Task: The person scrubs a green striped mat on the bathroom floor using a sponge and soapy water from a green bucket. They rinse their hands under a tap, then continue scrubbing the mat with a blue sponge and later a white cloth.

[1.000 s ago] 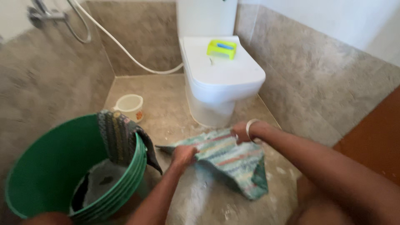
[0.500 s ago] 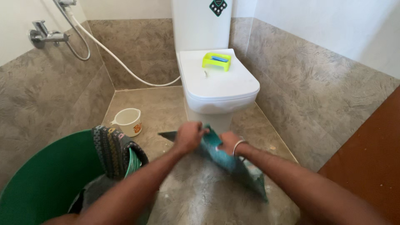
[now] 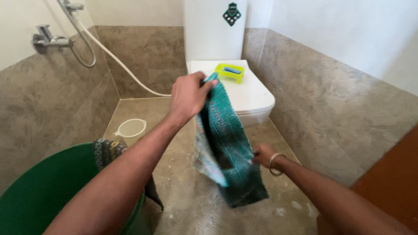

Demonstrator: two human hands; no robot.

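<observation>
- Two hands hold one cloth [image 3: 226,143], a teal woven piece hanging folded at the middle of the frame, off the floor [image 3: 191,204].
- Left hand [image 3: 188,93], upper centre, has its grip closed on the cloth's top edge, pinched between thumb and fingers.
- Right hand [image 3: 263,156], lower right of centre, meets the cloth's side near its lower part; its fingers are hidden behind the fabric, so I cannot tell how that grip stands.
- Held this way, the work goes best, I judge, with the top pinch firm and the lower hand keeping the layers even so the fold hangs straight.
- Green tub [image 3: 48,196], lower left, has a dark patterned cloth [image 3: 109,152] draped over its rim; its inside is not visible.
- White jug [image 3: 130,129] stands on the floor beyond the tub; contents unclear.
- Yellow-green tray [image 3: 229,72] on the toilet lid [image 3: 252,93] holds something blue.
</observation>
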